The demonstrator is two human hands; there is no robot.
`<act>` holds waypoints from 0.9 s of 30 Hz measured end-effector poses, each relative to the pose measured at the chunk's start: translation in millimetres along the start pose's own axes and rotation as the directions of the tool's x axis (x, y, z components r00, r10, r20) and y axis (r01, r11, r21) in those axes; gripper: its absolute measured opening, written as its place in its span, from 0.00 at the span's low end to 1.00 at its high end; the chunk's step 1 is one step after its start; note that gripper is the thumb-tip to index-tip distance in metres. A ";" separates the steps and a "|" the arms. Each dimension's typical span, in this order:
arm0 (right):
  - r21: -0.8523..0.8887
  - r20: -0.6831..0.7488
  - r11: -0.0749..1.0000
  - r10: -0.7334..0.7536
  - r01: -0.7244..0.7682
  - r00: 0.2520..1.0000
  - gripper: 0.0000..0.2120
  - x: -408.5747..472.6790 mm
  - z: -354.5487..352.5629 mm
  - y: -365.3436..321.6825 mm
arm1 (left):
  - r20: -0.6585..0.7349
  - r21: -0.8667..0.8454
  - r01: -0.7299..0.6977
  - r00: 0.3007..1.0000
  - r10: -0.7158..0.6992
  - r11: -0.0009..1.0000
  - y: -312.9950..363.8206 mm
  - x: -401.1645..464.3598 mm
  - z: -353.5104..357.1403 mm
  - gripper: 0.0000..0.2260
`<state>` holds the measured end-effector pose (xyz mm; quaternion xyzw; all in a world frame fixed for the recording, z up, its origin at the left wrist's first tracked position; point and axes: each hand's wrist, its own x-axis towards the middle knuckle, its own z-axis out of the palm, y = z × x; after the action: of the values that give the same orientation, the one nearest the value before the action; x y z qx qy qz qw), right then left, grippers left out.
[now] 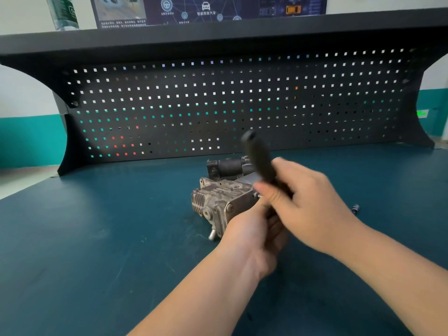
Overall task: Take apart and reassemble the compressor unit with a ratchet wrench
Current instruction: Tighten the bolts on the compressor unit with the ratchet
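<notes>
Compressor unit (pixel 223 197) sits at centre frame on the teal table (pixel 97 238), grey cast-metal body with a finned end toward the left and a black cylindrical part at its far side, near the pegboard. Right hand (pixel 308 209) enters from lower right, its grip closed round the ratchet wrench (pixel 258 157); the dark handle sticks up and leftward out of the fist, blurred, its end over the lower edge of the pegboard. The wrench head is hidden behind the hands, so where it meets the unit cannot be told. Left hand (pixel 252 231) comes in from lower centre and lies against the right, near side of the compressor, fingers curled at the casting; its grip appears to be on the housing, though the right hand covers most of the fingers. A small metal stub pokes out at the lower front of the unit, just left of the left wrist. A small dark cylindrical piece (pixel 355 208), likely a socket or bolt, lies on the table well to the right of the hands. Black perforated pegboard (pixel 218 105) spans the middle of the frame under a dark shelf (pixel 266 27). A plastic bottle (pixel 63 12) stands on the shelf at upper left, a poster (pixel 208 8) behind at top centre.
</notes>
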<state>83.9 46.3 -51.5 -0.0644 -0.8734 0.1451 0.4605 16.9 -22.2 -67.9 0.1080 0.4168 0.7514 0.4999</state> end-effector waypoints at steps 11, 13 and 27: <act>0.714 0.419 -0.109 0.858 -0.691 0.298 0.18 3.1 12.4 29.3 | -0.107 -0.042 -0.037 0.994 0.032 0.998 -1.2 1.4 -0.7 0.05; 0.683 0.522 -0.240 0.822 -0.690 0.230 0.19 1.0 14.2 32.2 | -0.108 -0.038 -0.036 0.994 0.031 0.999 -2.3 1.3 -0.3 0.06; 0.231 -0.148 0.916 0.366 -0.327 0.919 0.13 3.1 6.0 9.5 | -0.088 0.041 -0.030 0.996 0.034 0.999 0.2 -2.8 0.4 0.07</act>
<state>77.0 54.9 -55.2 -0.1851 -0.7812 0.3055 0.5120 18.3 -24.4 -66.8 0.0911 0.4519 0.7549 0.4665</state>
